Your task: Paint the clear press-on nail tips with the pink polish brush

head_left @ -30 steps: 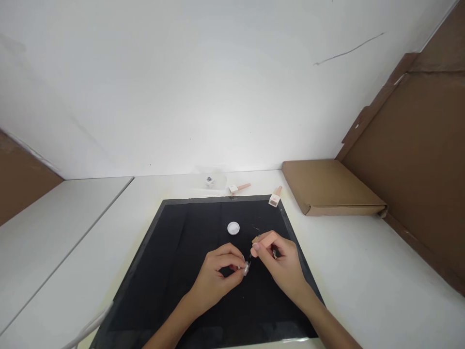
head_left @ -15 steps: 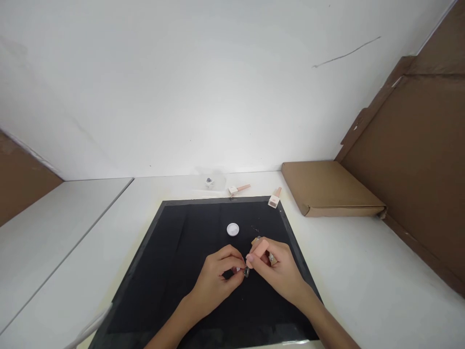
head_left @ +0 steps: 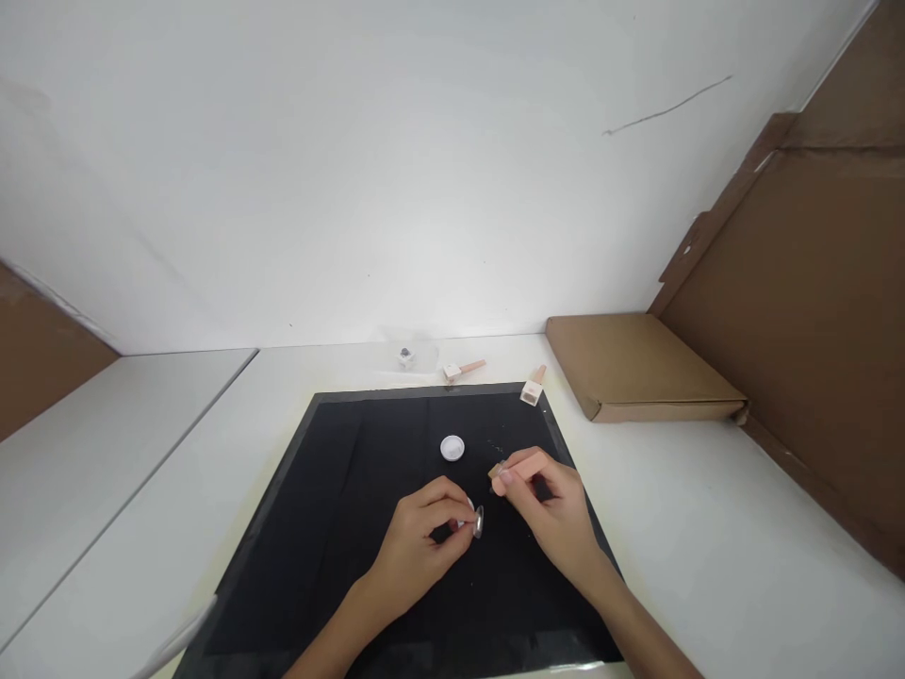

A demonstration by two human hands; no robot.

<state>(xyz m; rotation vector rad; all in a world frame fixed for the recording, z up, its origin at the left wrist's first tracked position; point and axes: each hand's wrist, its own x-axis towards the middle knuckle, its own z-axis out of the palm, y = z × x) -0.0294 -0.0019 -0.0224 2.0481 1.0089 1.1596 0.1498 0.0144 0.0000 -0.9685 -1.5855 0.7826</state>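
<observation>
My left hand [head_left: 426,530], low over the black mat, pinches a small round silvery piece [head_left: 479,521] on edge between thumb and fingertips. A bit of something white shows behind those fingers. My right hand [head_left: 558,505] is closed round a peach-coloured nail polish cap [head_left: 527,467]; whether its brush is out cannot be seen. Right at the cap's lower end stands a small tan, glassy object [head_left: 497,471], partly hidden by the fingers. Beyond both hands a small white round dish [head_left: 452,448] lies on the mat.
Two nail polish bottles with peach caps, one lying [head_left: 463,370] and one at the mat's corner [head_left: 533,387], are at the back. Near them sits a clear tray [head_left: 424,357] with a small item. A flat cardboard box [head_left: 643,363] lies right of the black mat [head_left: 368,453].
My right hand has moved away from the silvery piece, up and slightly right, bringing the peach cap beside the small tan object. My left hand has stayed nearly still, keeping its pinch.
</observation>
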